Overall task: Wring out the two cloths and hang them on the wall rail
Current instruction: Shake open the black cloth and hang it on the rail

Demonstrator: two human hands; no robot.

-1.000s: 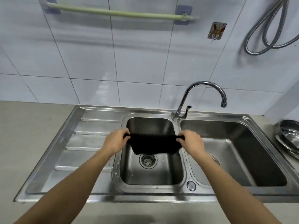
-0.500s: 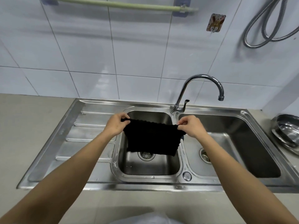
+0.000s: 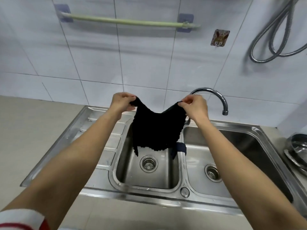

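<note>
A black knitted cloth [image 3: 157, 130] hangs spread out above the left sink basin [image 3: 147, 170]. My left hand [image 3: 122, 102] pinches its top left corner and my right hand [image 3: 195, 105] pinches its top right corner. The top edge sags between them. A second dark blue cloth [image 3: 181, 146] lies on the divider between the two basins, mostly hidden behind the black one. The pale green wall rail [image 3: 126, 21] runs across the tiles high above my hands, with nothing on it.
A curved chrome tap [image 3: 214, 95] stands just right of my right hand. The right basin [image 3: 232, 156] holds a drain. Steel bowls [image 3: 297, 148] sit at the far right. A metal hose [image 3: 272, 39] hangs on the wall, beside a small hook [image 3: 219, 38].
Both hands have lifted the black cloth from just over the basin up to tap height, and it has unfolded to hang full length. The rail is lower in view.
</note>
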